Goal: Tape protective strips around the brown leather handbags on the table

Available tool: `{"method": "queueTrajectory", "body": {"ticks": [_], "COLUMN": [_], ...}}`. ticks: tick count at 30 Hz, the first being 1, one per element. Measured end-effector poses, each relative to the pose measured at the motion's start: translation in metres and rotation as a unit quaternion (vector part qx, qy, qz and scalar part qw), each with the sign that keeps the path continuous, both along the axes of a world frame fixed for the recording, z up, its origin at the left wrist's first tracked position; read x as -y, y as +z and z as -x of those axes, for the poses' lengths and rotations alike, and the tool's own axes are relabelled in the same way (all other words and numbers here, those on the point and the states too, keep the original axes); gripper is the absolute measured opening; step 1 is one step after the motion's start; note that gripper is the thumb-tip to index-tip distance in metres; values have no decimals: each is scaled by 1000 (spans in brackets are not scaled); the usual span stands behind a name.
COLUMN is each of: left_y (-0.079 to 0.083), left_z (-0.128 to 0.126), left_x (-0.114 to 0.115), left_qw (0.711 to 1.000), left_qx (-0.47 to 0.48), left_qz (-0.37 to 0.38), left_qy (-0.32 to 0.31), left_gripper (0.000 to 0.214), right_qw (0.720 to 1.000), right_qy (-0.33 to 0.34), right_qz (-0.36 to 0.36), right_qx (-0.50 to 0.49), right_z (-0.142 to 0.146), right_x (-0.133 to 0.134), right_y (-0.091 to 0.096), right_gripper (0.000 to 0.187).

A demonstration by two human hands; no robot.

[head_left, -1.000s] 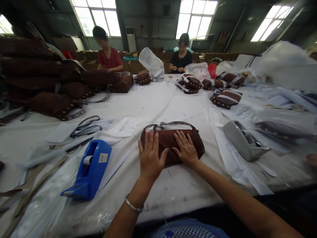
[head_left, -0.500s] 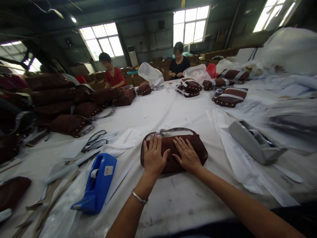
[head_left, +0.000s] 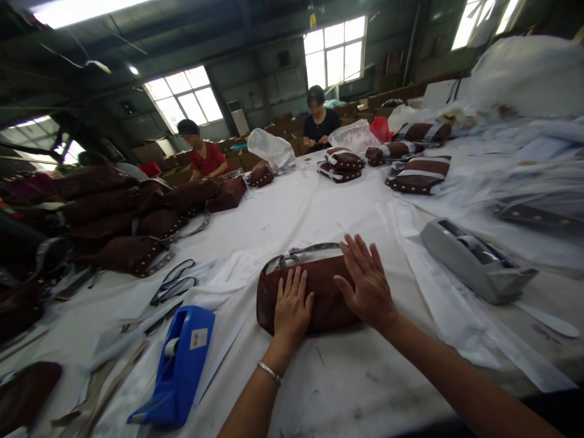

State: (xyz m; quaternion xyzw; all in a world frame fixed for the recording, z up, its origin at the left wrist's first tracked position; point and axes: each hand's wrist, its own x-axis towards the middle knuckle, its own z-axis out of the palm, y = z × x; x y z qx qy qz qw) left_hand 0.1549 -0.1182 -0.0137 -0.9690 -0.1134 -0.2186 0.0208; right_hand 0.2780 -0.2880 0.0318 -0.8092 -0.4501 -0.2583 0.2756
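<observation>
A brown suede bag (head_left: 319, 286) with a wrapped handle lies on the white table (head_left: 319, 377) in front of me. My left hand (head_left: 292, 307) rests flat on its left half, fingers stretched out. My right hand (head_left: 367, 283) hovers over the bag's right end, lifted off it, fingers spread and empty. A bracelet sits on my left wrist.
A blue tape dispenser (head_left: 176, 368) stands at the near left, a grey tape dispenser (head_left: 477, 261) at the right. Stacked brown bags (head_left: 123, 213) fill the left side; wrapped bags (head_left: 417, 173) and plastic lie far right. Two people (head_left: 203, 155) sit at the far end.
My right hand has lifted off the bag and moved toward its right end. The left hand stays pressed on it. The view has tilted upward.
</observation>
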Motion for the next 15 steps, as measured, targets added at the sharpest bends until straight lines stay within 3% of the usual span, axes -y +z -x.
{"method": "queueTrajectory", "body": {"ticks": [7, 9, 12, 15], "left_y": [3, 3, 2, 3], "left_z": [4, 9, 16, 21], "left_x": [7, 7, 7, 5], "left_qw": [1000, 1000, 993, 988], "left_qx": [7, 6, -13, -19], "left_qz": [-2, -1, -6, -7], "left_qy": [-6, -31, -117, -150], "left_gripper": [58, 59, 63, 65], "right_qw": [995, 994, 996, 985], "right_qy": [6, 24, 37, -58], "right_qz": [98, 101, 67, -32], "right_qx": [-8, -15, -50, -162], "right_z": [-12, -16, -14, -2], "right_x": [0, 6, 27, 52], "right_y": [-67, -71, -65, -65], "right_gripper": [75, 69, 55, 58]}}
